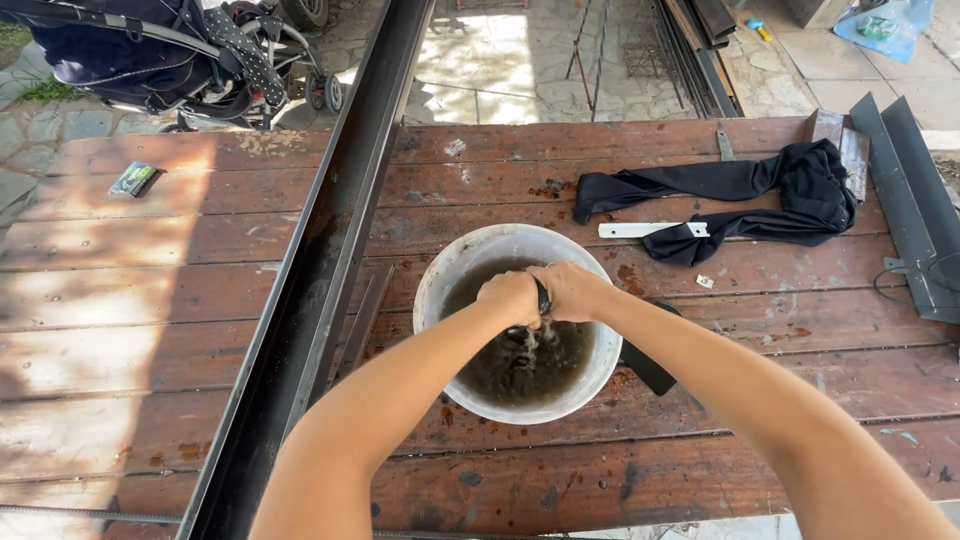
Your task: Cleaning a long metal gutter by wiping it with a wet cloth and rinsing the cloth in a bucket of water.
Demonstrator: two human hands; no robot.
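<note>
Left hand [510, 297] and right hand [570, 290] fisted together around dark wet cloth [541, 300], wringing it above murky water in white bucket [432, 290]; beyond, black garment [790, 185] on wooden table [150, 330].

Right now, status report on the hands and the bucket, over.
Left hand and right hand both clenched on a dark wet cloth, wringing it over the white bucket of murky water. Long metal beam close on the left.
</note>
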